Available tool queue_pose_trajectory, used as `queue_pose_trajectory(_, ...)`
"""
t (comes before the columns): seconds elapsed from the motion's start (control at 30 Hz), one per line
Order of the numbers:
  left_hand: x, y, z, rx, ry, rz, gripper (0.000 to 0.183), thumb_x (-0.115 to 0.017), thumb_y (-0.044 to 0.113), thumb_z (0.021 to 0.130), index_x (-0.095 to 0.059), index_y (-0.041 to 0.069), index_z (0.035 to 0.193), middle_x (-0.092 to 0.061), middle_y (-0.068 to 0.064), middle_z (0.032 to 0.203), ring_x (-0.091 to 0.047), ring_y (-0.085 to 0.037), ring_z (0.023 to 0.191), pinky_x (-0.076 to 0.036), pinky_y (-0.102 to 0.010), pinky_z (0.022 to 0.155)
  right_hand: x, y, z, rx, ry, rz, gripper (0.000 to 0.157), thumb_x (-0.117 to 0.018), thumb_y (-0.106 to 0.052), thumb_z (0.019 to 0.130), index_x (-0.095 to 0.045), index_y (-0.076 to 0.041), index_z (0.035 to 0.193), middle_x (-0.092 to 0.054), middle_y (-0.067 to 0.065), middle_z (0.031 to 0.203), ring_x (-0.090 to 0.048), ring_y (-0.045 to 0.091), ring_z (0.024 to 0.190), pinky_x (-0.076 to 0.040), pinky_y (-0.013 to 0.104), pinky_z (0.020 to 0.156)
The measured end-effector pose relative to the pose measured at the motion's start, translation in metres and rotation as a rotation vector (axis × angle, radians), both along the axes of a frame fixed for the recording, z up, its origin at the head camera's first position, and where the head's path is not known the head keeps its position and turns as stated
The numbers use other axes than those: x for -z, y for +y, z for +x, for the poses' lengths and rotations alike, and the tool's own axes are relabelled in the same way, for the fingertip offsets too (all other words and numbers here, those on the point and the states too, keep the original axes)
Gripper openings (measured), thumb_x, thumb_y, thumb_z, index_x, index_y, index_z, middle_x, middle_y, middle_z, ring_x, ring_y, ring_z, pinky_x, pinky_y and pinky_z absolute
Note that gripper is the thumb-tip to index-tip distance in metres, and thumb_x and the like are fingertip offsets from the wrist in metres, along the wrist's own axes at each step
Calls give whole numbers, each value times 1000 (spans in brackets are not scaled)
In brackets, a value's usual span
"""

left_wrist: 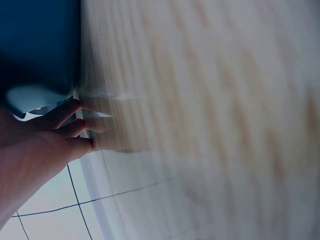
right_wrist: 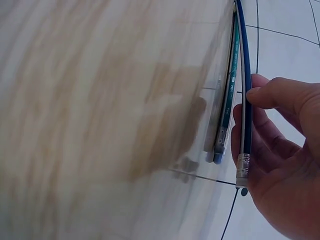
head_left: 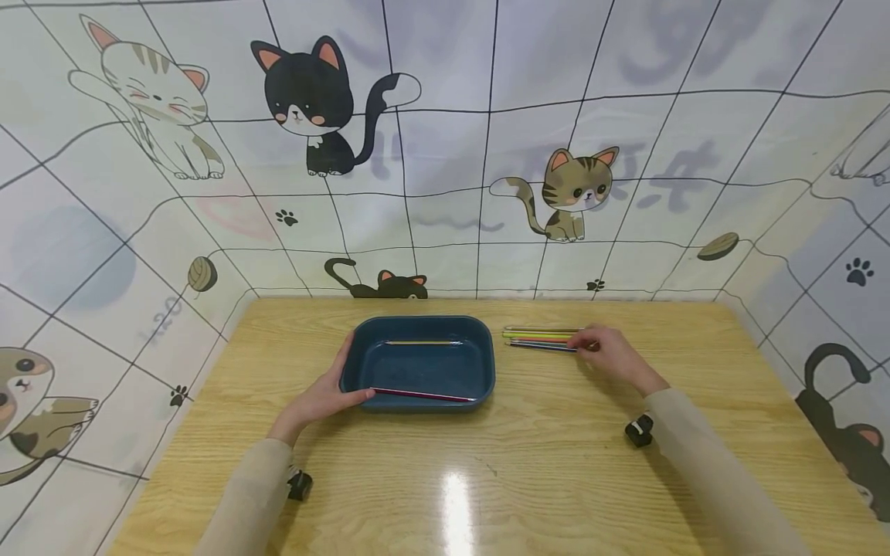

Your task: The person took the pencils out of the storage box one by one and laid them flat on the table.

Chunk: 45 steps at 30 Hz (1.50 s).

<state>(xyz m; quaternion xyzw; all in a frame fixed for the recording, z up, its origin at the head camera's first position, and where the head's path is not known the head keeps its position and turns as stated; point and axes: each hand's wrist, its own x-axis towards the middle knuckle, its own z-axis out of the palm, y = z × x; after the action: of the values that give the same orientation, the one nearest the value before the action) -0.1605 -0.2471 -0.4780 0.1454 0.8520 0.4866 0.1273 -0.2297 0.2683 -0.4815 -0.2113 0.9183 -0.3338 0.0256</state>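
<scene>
**Steady Left, Pinching Right**

On the table [head_left: 487, 455], your left hand [head_left: 323, 395] clasps the left side of the tray [head_left: 420, 367], likely to steady it. Your right hand [head_left: 608, 357] pinches a dark blue pencil [right_wrist: 246, 120] near its close end, probably the easiest to reach, beside other pencils [head_left: 535, 333] right of the tray. Only the right wrist view reveals its metal band [right_wrist: 243, 162]; only the head view, two pencils inside the tray.
</scene>
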Motion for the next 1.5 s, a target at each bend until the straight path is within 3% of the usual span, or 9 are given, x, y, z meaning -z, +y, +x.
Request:
queue_pose_trajectory(0.23, -29, 9, 11, 14, -18, 34, 107, -73, 17, 85, 8, 7, 154, 6, -27, 157, -3, -51, 139, -10, -69, 104, 2, 3, -4, -6, -10, 9, 16, -64, 8, 86, -72, -1, 97, -65, 10, 95, -61, 29, 89, -51, 46, 79)
queue_pose_trajectory(0.5, 1, -1, -1, -5, -9, 5, 109, -73, 19, 85, 10, 19, 155, 8, -17, 159, -3, -45, 142, -13, -66, 106, 5, 4, -8, -32, 27, 32, 16, -64, 9, 86, -71, -1, 96, -66, 8, 92, -61, 27, 88, -51, 46, 78)
queue_pose_trajectory(0.57, 3, -2, -2, -3, -7, 20, 109, -74, 18, 85, 10, 19, 155, 8, -16, 160, -2, -44, 142, -13, -67, 106, 5, 3, -9, -38, 30, 38, 17, -63, 10, 85, -71, -1, 95, -66, 7, 91, -62, 27, 88, -51, 46, 79)
queue_pose_trajectory(0.93, 2, -2, -1, 5, -4, 4, 109, -74, 21, 85, 11, 22, 155, 8, -15, 160, -2, -43, 142, -14, -65, 107, 2, 2, -7, -25, -4, 65, 17, -65, 10, 82, -70, 0, 95, -66, 11, 94, -61, 30, 90, -50, 49, 82)
queue_pose_trajectory(1.23, 2, -3, -2, 3, -1, 23, 109, -74, 17, 85, 10, 23, 155, 8, -14, 160, -3, -43, 142, -13, -65, 107, 0, 5, -10, 20, 40, 188, 13, -67, 5, 79, -64, -4, 88, -58, 5, 84, -55, 24, 79, -46, 46, 75)
queue_pose_trajectory(1.5, 0, -2, -1, 4, 2, 15, 109, -74, 20, 85, 9, 23, 155, 8, -14, 160, -2, -42, 143, -12, -64, 107, -3, 3, -13, 60, 3, 89, 11, -67, 4, 82, -63, -4, 89, -59, 6, 85, -54, 23, 79, -45, 42, 71)
